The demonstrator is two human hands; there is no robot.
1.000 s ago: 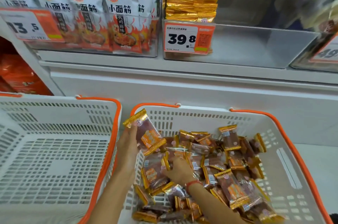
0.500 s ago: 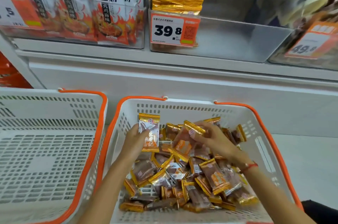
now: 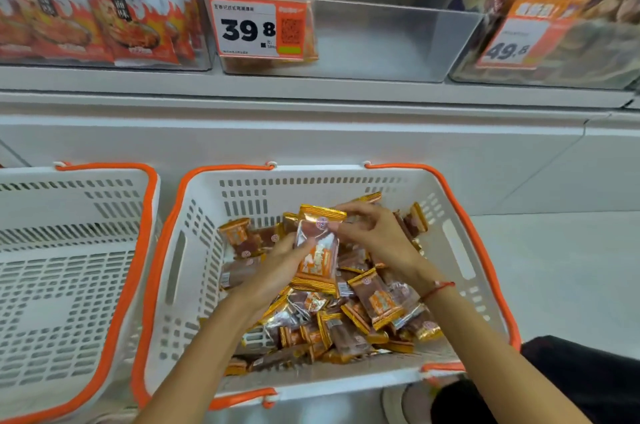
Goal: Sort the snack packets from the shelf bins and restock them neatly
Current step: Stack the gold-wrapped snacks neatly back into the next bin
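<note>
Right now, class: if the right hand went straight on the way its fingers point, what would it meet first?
The right hand points leftward at the upright packet held by the left hand; its fingers look already there.

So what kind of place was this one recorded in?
Most likely a snack shop or supermarket aisle. Clear shelf bins carry orange price tags reading 39.8 and 49.8, bagged snacks fill the bin beside them, and a white shopping basket holds loose snack packets.
</note>
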